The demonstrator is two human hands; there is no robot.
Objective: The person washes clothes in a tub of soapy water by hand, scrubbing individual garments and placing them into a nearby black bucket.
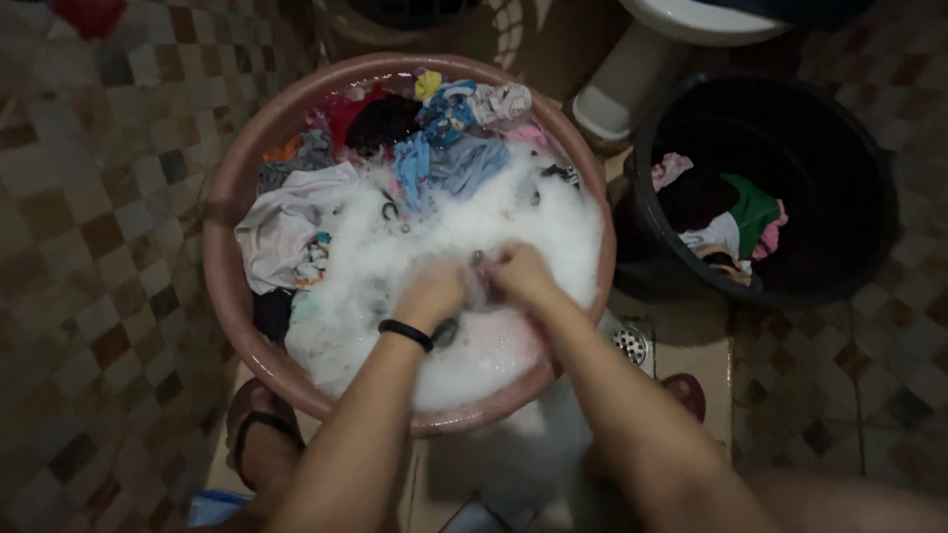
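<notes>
Gripping a small dark garment (478, 279) between them, left hand (432, 294) and right hand (520, 272) are both clenched on it, knuckles nearly touching, over suds (513, 222) (pink basin (222, 197), near side), cloth running hand to hand.

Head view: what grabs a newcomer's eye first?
The white foam filling the round pinkish basin at centre, with a heap of coloured clothes at its far side. In the suds, the left hand, a black band on its wrist, and the right hand press together on a small dark item, too foam-covered to identify. To the right stands a black bucket holding more clothes.
</notes>
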